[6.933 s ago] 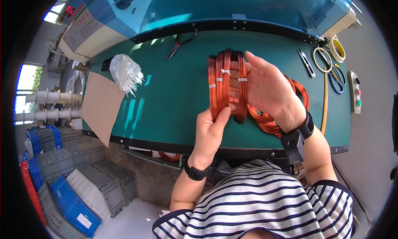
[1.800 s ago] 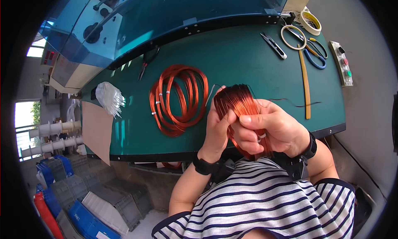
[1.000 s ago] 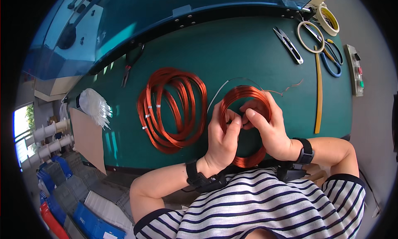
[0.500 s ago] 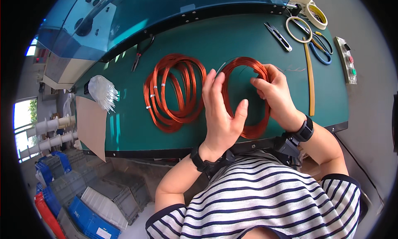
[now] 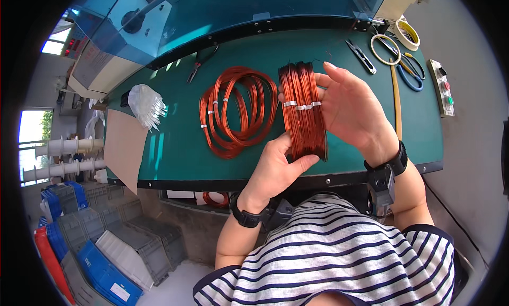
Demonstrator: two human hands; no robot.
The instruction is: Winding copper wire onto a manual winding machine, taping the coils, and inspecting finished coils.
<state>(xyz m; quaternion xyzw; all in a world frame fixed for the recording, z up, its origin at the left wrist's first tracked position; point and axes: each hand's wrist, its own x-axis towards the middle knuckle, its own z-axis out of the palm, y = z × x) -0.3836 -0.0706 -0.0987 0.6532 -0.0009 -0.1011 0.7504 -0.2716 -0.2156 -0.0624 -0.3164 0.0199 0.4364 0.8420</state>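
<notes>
A bundle of copper wire coils (image 5: 302, 120) stands on edge between my hands, its windings facing me, with white ties around the strands near the middle. My left hand (image 5: 278, 168) grips its lower end, thumb across the near corner. My right hand (image 5: 350, 107) supports it from the right; its fingers pass behind the windings and its thumb points up, free of the wire. To the left, several more copper wire coils (image 5: 233, 144) lie flat and overlapping on the green tabletop (image 5: 177, 141), also tied with white bands.
Pliers (image 5: 196, 70), a bag of white ties (image 5: 144, 107) and a brown sheet (image 5: 123, 147) are at left. Snips (image 5: 360, 57), tape rolls (image 5: 407, 34), scissors (image 5: 411, 75) and a button box (image 5: 442, 88) sit at right. A blue-covered machine (image 5: 222, 14) borders the back; crates (image 5: 111, 266) stand lower left.
The coil that lay flat between my hands is now seen edge-on as a bundle with its ties facing me. My left hand has closed on its lower end; my right palm has turned up.
</notes>
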